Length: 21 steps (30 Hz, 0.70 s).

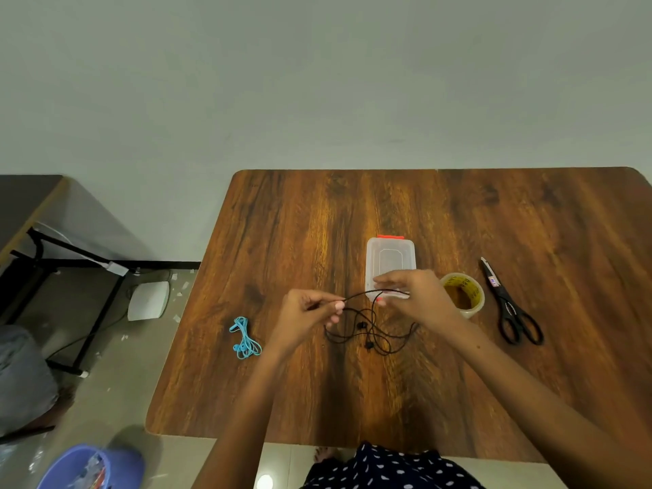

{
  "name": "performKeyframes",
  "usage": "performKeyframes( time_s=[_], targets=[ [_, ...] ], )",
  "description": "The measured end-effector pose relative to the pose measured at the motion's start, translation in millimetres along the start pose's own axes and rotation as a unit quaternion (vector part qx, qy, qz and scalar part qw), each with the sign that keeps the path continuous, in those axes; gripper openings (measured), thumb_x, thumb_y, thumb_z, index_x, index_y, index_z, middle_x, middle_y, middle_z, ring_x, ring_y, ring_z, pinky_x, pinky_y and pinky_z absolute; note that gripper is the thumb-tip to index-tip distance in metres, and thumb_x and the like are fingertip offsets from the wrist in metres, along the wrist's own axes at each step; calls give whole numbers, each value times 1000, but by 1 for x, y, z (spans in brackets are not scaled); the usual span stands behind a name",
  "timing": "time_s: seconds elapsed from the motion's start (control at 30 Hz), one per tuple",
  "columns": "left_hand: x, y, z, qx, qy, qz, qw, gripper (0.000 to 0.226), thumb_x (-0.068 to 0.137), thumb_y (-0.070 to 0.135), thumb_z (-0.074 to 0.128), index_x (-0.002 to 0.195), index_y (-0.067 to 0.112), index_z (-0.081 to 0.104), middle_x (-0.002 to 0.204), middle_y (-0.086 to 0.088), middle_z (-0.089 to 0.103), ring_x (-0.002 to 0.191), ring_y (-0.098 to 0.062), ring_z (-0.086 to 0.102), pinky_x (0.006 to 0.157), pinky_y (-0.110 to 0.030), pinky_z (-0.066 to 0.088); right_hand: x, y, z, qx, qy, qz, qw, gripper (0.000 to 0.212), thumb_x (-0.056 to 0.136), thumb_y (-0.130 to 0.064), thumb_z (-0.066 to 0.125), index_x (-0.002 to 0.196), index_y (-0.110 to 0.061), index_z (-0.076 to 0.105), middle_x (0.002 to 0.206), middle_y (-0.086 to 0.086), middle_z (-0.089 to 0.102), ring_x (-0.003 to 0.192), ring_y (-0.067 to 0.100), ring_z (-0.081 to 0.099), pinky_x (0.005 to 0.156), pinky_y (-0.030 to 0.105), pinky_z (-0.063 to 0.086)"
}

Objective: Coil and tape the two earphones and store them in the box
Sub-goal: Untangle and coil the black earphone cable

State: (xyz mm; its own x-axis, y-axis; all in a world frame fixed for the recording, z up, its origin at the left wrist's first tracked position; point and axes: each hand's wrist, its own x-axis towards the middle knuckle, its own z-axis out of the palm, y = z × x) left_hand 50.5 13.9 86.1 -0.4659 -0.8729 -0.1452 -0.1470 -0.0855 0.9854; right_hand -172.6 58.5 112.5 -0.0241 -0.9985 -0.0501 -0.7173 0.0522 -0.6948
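A black earphone (370,335) hangs in loose tangled loops above the middle of the wooden table (529,213). My left hand (310,312) pinches one stretch of its cable. My right hand (412,294) holds another stretch a little farther right, just in front of the box. The cable arcs between both hands. A blue earphone (244,338) lies bunched on the table to the left. The clear plastic box (390,259) with red latches stands behind my hands, lid closed.
A roll of clear tape (463,294) sits right of the box. Black scissors (508,308) lie farther right. A second table stands at the far left, and a blue basket (88,467) sits on the floor at lower left.
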Motion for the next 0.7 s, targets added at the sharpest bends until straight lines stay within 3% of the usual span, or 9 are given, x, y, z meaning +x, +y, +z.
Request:
performKeyframes(
  time_s=[0.07, 0.17, 0.27, 0.37, 0.43, 0.53, 0.63, 0.7],
  targets=[
    [1, 5, 8, -12, -8, -8, 1000, 14, 83, -1, 67, 96, -7, 70, 73, -15, 69, 58, -14, 64, 54, -21, 52, -3, -10, 9, 0, -38, -45, 998, 45, 75, -26, 78, 118, -21, 66, 116, -7, 68, 106, 2, 60, 92, 23, 49],
    [2, 12, 13, -44, -12, -13, 999, 13, 81, -4, 68, 92, -11, 66, 69, -12, 71, 56, -14, 66, 55, -22, 54, -3, -23, 21, 40, -36, -96, 994, 29, 79, -23, 74, 108, -19, 72, 101, -6, 73, 90, 2, 66, 80, 18, 52],
    [0, 15, 5, -49, -16, -14, 999, 12, 79, -5, 69, 90, -9, 68, 69, -12, 71, 58, -14, 66, 57, -22, 55, -4, -22, 17, 108, -27, -60, 992, 17, 80, -17, 74, 97, -13, 75, 77, -8, 73, 64, 8, 68, 67, 23, 56],
    [-2, 15, -7, -34, -11, -15, 999, 11, 76, -4, 72, 87, -6, 71, 69, -14, 71, 59, -16, 67, 58, -23, 56, -8, -9, 6, 142, -25, -15, 990, 11, 78, -15, 75, 89, -13, 77, 64, -16, 69, 49, 4, 60, 55, 15, 50],
    [-5, 13, -15, -23, -6, -9, 1000, 11, 75, -3, 73, 86, -3, 72, 69, -14, 72, 59, -17, 68, 58, -23, 57, -10, 1, -4, 137, -21, -4, 990, 10, 78, -17, 76, 87, -14, 77, 65, -17, 69, 51, 1, 59, 56, 12, 46],
    [-8, 9, -23, -14, 7, 5, 1000, 10, 76, 0, 73, 85, 2, 74, 70, -12, 73, 61, -16, 69, 59, -22, 57, -13, 14, -15, 114, -5, 6, 993, 9, 78, -17, 75, 86, -14, 77, 76, -13, 71, 67, -1, 64, 65, 21, 50],
    [-9, 6, -25, -9, 18, 14, 1000, 13, 75, 7, 74, 87, 1, 74, 72, -13, 73, 62, -17, 68, 60, -22, 56, -18, 18, -16, 99, 14, 5, 995, 6, 78, -16, 75, 84, -15, 76, 80, -9, 71, 79, 12, 67, 72, 34, 54],
    [-9, 2, -24, 1, 22, 19, 1000, 15, 77, 11, 74, 88, 1, 74, 73, -14, 72, 64, -18, 68, 62, -23, 56, -19, 16, -13, 87, 26, -4, 996, 3, 79, -16, 74, 82, -16, 75, 79, -9, 70, 79, 14, 67, 72, 33, 54]
  ],
)
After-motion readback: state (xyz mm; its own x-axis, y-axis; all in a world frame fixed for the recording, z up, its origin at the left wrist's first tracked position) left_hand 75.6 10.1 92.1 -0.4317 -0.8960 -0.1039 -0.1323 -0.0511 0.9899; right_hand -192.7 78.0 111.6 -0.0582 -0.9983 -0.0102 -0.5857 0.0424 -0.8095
